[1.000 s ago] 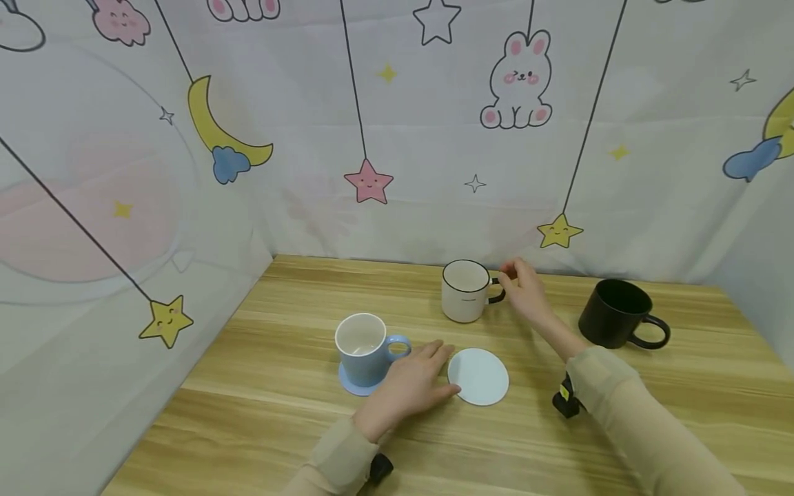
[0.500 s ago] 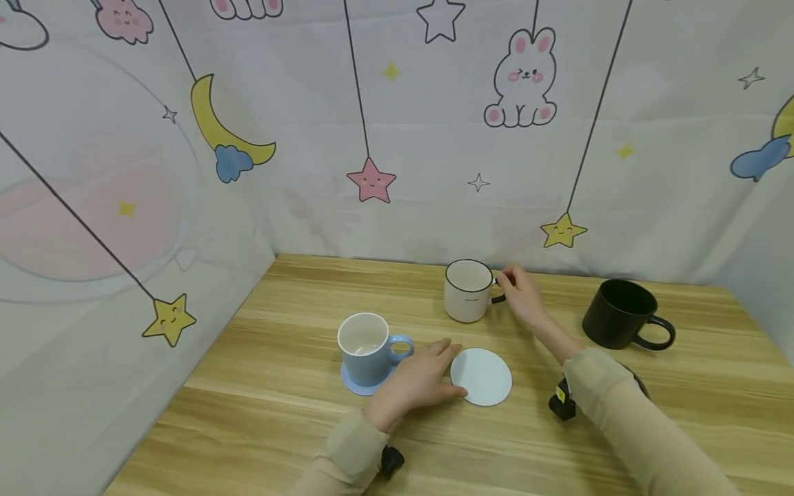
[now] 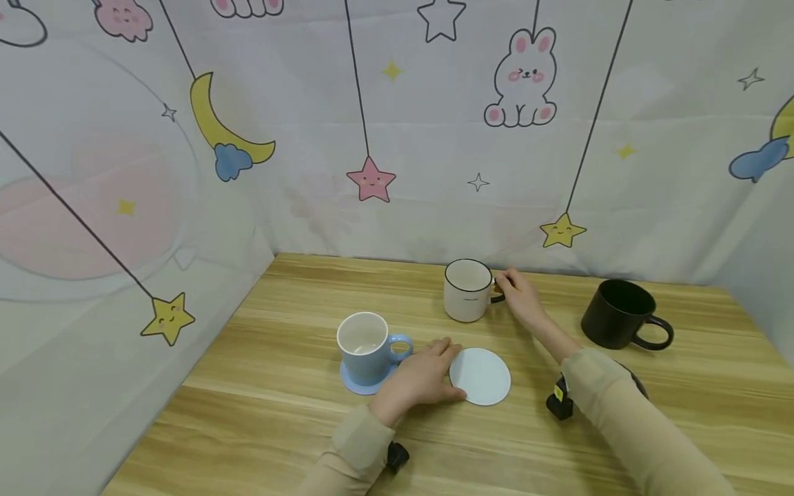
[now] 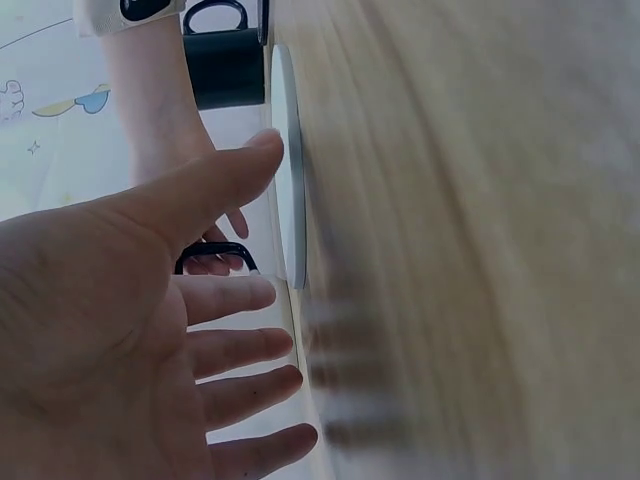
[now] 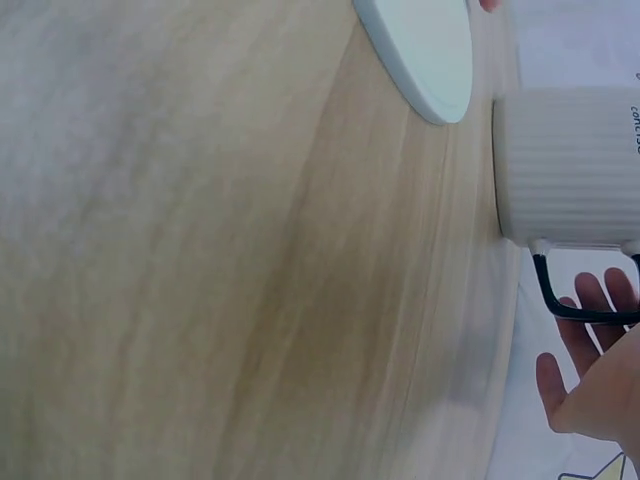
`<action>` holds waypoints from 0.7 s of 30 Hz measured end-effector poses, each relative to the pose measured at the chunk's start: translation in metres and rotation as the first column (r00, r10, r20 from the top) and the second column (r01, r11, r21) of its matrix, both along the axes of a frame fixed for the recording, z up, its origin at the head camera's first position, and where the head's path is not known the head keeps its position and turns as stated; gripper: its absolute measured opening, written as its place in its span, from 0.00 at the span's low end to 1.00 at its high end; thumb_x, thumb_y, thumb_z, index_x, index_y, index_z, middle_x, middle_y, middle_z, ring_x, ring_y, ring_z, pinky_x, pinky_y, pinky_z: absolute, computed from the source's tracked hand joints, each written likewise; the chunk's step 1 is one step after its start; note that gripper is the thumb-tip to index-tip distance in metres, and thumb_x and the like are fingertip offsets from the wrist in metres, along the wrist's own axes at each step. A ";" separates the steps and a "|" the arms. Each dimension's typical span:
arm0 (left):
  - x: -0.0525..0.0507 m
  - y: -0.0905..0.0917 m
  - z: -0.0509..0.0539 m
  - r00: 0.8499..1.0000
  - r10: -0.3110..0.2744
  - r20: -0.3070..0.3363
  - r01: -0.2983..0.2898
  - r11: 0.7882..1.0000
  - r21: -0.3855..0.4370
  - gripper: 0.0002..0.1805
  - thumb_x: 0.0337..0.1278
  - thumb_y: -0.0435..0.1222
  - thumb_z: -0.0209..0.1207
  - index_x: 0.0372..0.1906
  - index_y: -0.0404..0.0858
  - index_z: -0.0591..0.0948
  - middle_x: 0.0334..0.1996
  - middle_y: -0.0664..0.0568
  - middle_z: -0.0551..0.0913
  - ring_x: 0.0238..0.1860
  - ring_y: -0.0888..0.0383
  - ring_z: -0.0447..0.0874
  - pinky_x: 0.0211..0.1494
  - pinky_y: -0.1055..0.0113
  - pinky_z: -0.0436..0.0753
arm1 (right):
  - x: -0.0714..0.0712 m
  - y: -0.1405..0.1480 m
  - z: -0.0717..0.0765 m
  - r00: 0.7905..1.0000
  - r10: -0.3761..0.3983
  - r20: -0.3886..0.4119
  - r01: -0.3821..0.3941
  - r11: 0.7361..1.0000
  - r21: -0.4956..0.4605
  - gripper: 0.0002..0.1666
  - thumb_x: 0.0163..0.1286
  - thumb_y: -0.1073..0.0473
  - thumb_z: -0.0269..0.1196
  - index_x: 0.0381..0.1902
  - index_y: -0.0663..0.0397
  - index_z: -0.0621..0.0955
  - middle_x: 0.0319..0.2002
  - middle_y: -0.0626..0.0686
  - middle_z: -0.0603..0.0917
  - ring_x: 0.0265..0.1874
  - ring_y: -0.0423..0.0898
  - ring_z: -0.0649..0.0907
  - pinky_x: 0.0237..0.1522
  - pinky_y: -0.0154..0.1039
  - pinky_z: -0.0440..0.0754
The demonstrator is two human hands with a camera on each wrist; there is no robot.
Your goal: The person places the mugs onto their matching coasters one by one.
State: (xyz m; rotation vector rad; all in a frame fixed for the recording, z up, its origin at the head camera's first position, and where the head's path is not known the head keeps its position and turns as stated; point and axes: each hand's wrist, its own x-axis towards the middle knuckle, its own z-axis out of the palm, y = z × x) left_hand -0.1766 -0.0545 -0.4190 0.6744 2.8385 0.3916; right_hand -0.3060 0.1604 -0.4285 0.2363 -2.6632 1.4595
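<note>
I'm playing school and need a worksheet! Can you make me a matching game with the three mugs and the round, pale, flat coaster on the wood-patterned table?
Things:
1. light blue mug, white inside
2. white mug with black rim and black handle
3. plain black mug
4. round, pale, flat coaster

Places:
A. handle at the person's right hand
B. beside the person's left hand, no mug on it
C. standing on a round, light blue coaster
D. farthest right of the mugs in the head view

Pairs: 1-C, 2-A, 3-D, 4-B
</note>
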 end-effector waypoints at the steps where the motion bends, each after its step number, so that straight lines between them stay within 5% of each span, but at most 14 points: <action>1: 0.000 0.000 0.000 1.000 0.002 0.006 -0.002 1.000 0.000 0.43 0.51 0.54 0.66 0.70 0.43 0.65 0.72 0.45 0.64 0.72 0.48 0.63 0.69 0.52 0.71 | 0.000 0.000 0.000 1.000 0.001 0.006 -0.001 1.000 -0.009 0.22 0.79 0.53 0.43 0.49 0.68 0.74 0.48 0.70 0.80 0.51 0.62 0.79 0.55 0.50 0.76; 9: -0.001 0.000 -0.002 1.000 0.007 0.017 -0.006 1.000 -0.013 0.42 0.53 0.54 0.65 0.70 0.43 0.65 0.72 0.45 0.63 0.73 0.47 0.62 0.69 0.51 0.71 | -0.004 -0.003 0.001 0.997 0.011 0.071 -0.003 0.994 -0.106 0.21 0.79 0.54 0.43 0.45 0.69 0.73 0.43 0.68 0.80 0.48 0.60 0.79 0.56 0.47 0.74; 16: -0.002 0.001 -0.002 1.000 0.003 0.004 -0.003 0.999 -0.052 0.42 0.53 0.56 0.64 0.70 0.42 0.66 0.72 0.46 0.64 0.73 0.48 0.62 0.69 0.52 0.71 | -0.008 -0.004 0.003 0.996 0.013 0.084 0.007 0.971 -0.240 0.16 0.76 0.59 0.45 0.35 0.68 0.74 0.26 0.46 0.79 0.34 0.42 0.79 0.49 0.40 0.75; 21: -0.002 0.001 -0.003 1.000 0.011 0.020 -0.009 0.998 -0.060 0.42 0.54 0.56 0.63 0.71 0.43 0.65 0.73 0.46 0.62 0.74 0.48 0.60 0.70 0.51 0.70 | -0.008 -0.005 0.002 0.994 0.033 0.107 0.004 0.945 -0.326 0.15 0.75 0.62 0.47 0.30 0.63 0.74 0.22 0.40 0.77 0.29 0.36 0.79 0.41 0.32 0.77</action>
